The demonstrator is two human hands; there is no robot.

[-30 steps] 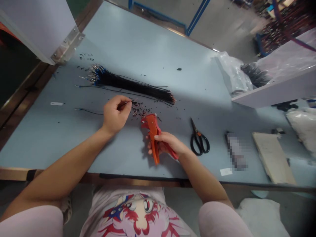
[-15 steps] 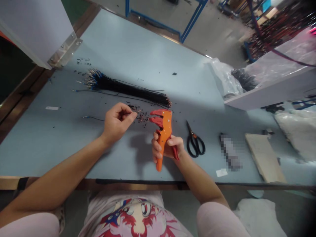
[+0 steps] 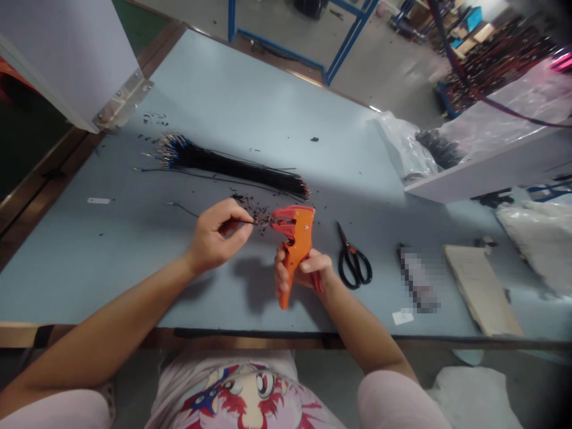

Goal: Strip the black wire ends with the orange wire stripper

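Pinched in my left hand [image 3: 220,233] is a thin black wire [image 3: 185,210]; its terminal end trails out to the left. The wire's other end points at the red jaws of an orange wire stripper [image 3: 300,238]. Whether the tip lies inside the jaws I cannot make out. My right hand [image 3: 308,271] is wrapped round the stripper's handles, holding it upright. Behind both hands lies a thick bundle of black wires [image 3: 232,165] with blue and metal terminals at its left end. Small cut scraps [image 3: 257,208] are scattered between the bundle and the stripper.
Black-handled scissors [image 3: 353,262] lie right of the stripper. Farther right are a blurred-out object [image 3: 419,280], a white label [image 3: 403,317] and a flat cardboard piece [image 3: 482,289]. Clear plastic bags [image 3: 406,146] sit by the right panel. A white strip [image 3: 98,201] lies at the left.
My left hand has moved slightly right and down, bringing the wire's end to the stripper jaws. The jaws look closer together than before. My right hand keeps its grip.
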